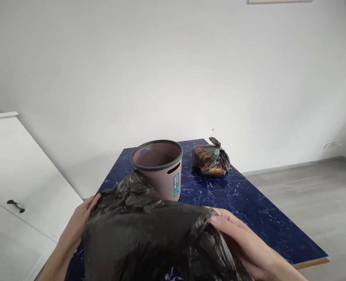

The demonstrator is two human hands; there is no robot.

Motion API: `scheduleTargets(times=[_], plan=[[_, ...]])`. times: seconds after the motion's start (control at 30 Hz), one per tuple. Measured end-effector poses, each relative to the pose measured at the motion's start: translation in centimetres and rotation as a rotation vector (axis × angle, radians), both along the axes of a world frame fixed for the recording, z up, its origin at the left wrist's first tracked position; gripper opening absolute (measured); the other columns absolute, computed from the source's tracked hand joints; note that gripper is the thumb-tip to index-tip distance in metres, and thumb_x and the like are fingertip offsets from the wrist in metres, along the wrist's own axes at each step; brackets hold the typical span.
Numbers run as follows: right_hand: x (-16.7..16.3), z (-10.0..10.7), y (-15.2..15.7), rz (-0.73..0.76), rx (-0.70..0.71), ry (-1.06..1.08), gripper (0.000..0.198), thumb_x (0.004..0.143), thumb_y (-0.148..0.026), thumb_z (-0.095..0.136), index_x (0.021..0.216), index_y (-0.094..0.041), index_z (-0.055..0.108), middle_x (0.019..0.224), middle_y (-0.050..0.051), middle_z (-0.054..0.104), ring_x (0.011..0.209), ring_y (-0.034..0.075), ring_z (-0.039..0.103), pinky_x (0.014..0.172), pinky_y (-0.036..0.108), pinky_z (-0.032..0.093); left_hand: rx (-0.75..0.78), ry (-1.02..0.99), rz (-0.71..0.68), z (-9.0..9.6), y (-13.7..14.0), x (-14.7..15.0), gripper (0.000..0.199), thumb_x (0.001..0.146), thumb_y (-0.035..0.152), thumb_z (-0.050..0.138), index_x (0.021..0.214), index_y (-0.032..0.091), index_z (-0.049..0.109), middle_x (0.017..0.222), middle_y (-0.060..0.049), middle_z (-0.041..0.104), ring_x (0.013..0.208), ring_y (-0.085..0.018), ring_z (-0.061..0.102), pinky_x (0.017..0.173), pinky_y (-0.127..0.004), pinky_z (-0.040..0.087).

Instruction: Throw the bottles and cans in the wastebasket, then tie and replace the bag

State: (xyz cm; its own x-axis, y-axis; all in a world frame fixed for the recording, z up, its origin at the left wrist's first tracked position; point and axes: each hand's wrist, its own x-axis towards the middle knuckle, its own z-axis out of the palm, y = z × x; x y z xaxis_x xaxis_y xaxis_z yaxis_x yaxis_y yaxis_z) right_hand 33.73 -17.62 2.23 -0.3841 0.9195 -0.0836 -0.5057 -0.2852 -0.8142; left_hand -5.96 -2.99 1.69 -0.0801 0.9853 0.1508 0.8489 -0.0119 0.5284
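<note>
A black plastic garbage bag [149,230] is spread wide between my two hands, low in front of me. My left hand [83,214] is closed on its left edge, and some fingers are hidden by the plastic. At the opposite edge, my right hand [234,230] pinches the bag between thumb and fingers. Just beyond stands a brownish-pink trash can [161,175] with a dark rim, a slot handle and a teal label. The can is upright, and the bag covers part of its lower front from my view.
The trash can stands on a blue marbled table [266,218]. Farther back on the right lies a tied dark plastic bag [211,160] with brownish contents. A white cabinet [20,187] with a black handle is at left. A white wall [173,78] rises behind the table.
</note>
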Motion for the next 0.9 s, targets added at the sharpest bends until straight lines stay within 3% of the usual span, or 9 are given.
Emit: scheduleTargets(times=[0.07, 0.13, 0.23, 0.37, 0.43, 0.5, 0.6, 0.77, 0.9], plan=[[-0.6, 0.5, -0.3, -0.032, -0.103, 0.051, 0.044, 0.075, -0.059, 0.090, 0.086, -0.019, 0.077, 0.080, 0.003, 0.073, 0.084, 0.020, 0.071, 0.088, 0.030, 0.054, -0.168, 0.095, -0.022, 0.7, -0.4, -1.2, 0.045, 0.094, 0.050, 0.047, 0.107, 0.016, 0.073, 0.109, -0.014, 0.082, 0.109, -0.037, 0.075, 0.086, -0.035, 0.057], [-1.3, 0.9, -0.3, -0.061, -0.143, 0.080, 0.043, 0.075, -0.056, 0.091, 0.089, -0.017, 0.078, 0.083, 0.004, 0.076, 0.088, 0.022, 0.073, 0.092, 0.033, 0.055, -0.190, 0.245, 0.066, 2.2, -1.6, -1.1, 0.045, 0.091, 0.048, 0.051, 0.113, 0.015, 0.071, 0.103, -0.015, 0.081, 0.097, -0.038, 0.075, 0.082, -0.039, 0.056], [-2.1, 1.4, -0.1, -0.106, -0.167, 0.088, 0.041, 0.079, -0.052, 0.089, 0.097, -0.017, 0.078, 0.088, 0.004, 0.078, 0.091, 0.023, 0.075, 0.094, 0.034, 0.057, 0.186, 0.247, 0.141, 5.1, -5.1, 2.0, 0.048, 0.097, 0.060, 0.046, 0.124, 0.026, 0.066, 0.114, -0.005, 0.078, 0.097, -0.030, 0.072, 0.077, -0.033, 0.052], [-2.6, 2.1, 0.3, -0.137, -0.126, 0.060, 0.038, 0.084, -0.051, 0.085, 0.102, -0.018, 0.078, 0.091, 0.003, 0.078, 0.092, 0.021, 0.075, 0.093, 0.032, 0.058, 0.433, -0.003, -0.466, 7.2, -10.4, 9.5, 0.039, 0.092, 0.063, 0.062, 0.108, 0.029, 0.069, 0.095, 0.000, 0.074, 0.085, -0.023, 0.068, 0.076, -0.026, 0.052], [-2.5, 2.4, 0.5, -0.138, -0.083, 0.010, 0.038, 0.086, -0.054, 0.083, 0.101, -0.019, 0.077, 0.089, 0.003, 0.077, 0.090, 0.021, 0.075, 0.089, 0.031, 0.058, 0.460, 0.041, -0.618, 7.2, -11.6, 12.4, 0.041, 0.078, 0.059, 0.082, 0.105, 0.029, 0.071, 0.091, -0.001, 0.074, 0.079, -0.021, 0.068, 0.073, -0.025, 0.054], [-1.8, 2.7, 0.6, -0.132, -0.035, -0.071, 0.040, 0.087, -0.059, 0.080, 0.098, -0.020, 0.076, 0.085, 0.002, 0.075, 0.086, 0.020, 0.072, 0.085, 0.030, 0.058, 0.429, 0.035, -0.678, 7.0, -11.6, 13.8, 0.021, 0.087, 0.047, 0.078, 0.095, 0.029, 0.073, 0.086, 0.000, 0.074, 0.074, -0.019, 0.068, 0.072, -0.023, 0.053], [0.3, 3.2, 0.9, -0.097, 0.119, -0.304, 0.042, 0.090, -0.062, 0.075, 0.090, -0.020, 0.071, 0.078, -0.001, 0.066, 0.075, 0.016, 0.063, 0.077, 0.028, 0.053, 0.285, -0.062, -0.642, 7.0, -10.4, 13.4, 0.023, 0.100, 0.041, 0.063, 0.085, 0.027, 0.073, 0.079, 0.001, 0.074, 0.068, -0.016, 0.067, 0.064, -0.020, 0.051], [4.5, 3.3, 1.5, -0.025, 0.599, -1.015, 0.041, 0.094, -0.049, 0.075, 0.074, -0.022, 0.053, 0.068, -0.006, 0.046, 0.062, 0.011, 0.040, 0.058, 0.025, 0.031, -0.017, -0.271, -0.549, 7.5, -8.6, 11.5, 0.034, 0.097, 0.051, 0.062, 0.082, 0.025, 0.077, 0.073, 0.000, 0.072, 0.061, -0.018, 0.063, 0.051, -0.020, 0.045], [5.1, 2.9, 0.7, -0.201, 0.880, -1.434, 0.013, 0.100, -0.038, 0.068, 0.095, -0.027, 0.064, 0.083, -0.001, 0.064, 0.069, 0.017, 0.056, 0.060, 0.029, 0.039, -0.116, -0.404, -0.564, 7.6, -8.6, 12.1, 0.038, 0.092, 0.053, 0.067, 0.071, 0.023, 0.078, 0.067, -0.003, 0.071, 0.062, -0.022, 0.066, 0.054, -0.024, 0.052]])
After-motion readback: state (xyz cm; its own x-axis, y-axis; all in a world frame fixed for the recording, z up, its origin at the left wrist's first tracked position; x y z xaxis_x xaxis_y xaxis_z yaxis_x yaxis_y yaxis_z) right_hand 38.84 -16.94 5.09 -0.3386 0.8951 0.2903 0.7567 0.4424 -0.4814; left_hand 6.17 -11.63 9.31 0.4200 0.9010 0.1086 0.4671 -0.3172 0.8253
